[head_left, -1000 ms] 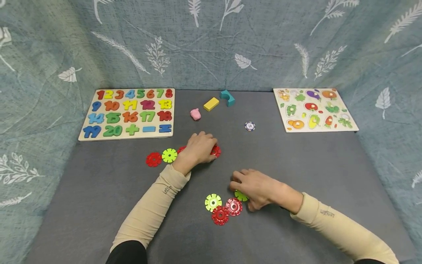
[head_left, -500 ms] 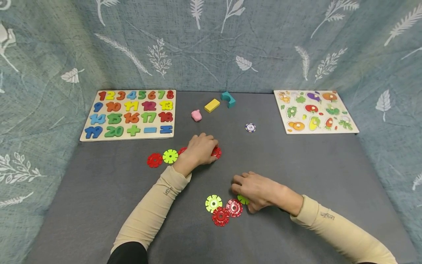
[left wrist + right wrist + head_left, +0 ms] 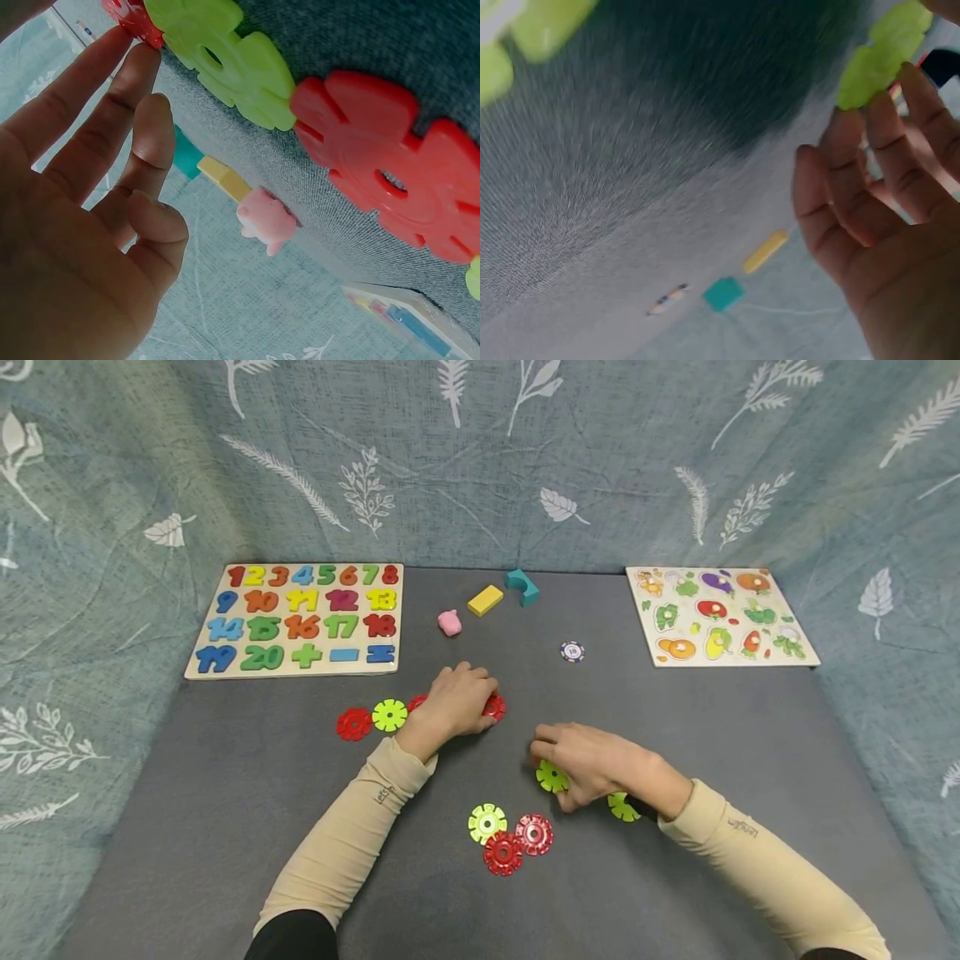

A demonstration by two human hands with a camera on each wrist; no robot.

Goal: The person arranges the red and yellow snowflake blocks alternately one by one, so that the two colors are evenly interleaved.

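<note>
A row of flower-shaped building discs lies on the grey table: a red disc [image 3: 354, 724], a green disc [image 3: 390, 715], a red disc [image 3: 390, 172], a green disc [image 3: 225, 64] and a red end disc [image 3: 494, 707]. My left hand [image 3: 454, 700] is over the row, thumb and fingertips pinching the red end disc. My right hand [image 3: 588, 760] pinches another green disc [image 3: 552, 776] by its edges, just right of the row's end. In the right wrist view that disc [image 3: 881, 56] is between thumb and fingertips. A loose green disc [image 3: 623, 807] lies under my right wrist.
Nearer me lie a light-green disc [image 3: 487, 823] and two red discs [image 3: 503, 853]. Behind are a pink pig [image 3: 450, 622], a yellow block [image 3: 485, 600], a teal arch [image 3: 522, 587] and a poker chip [image 3: 572, 651]. A number board [image 3: 292, 620] and vegetable board [image 3: 722, 617] flank them.
My right hand has moved away from the near discs, up toward the row, carrying a green disc. Another green disc has come into sight under the wrist. My left hand stays in place.
</note>
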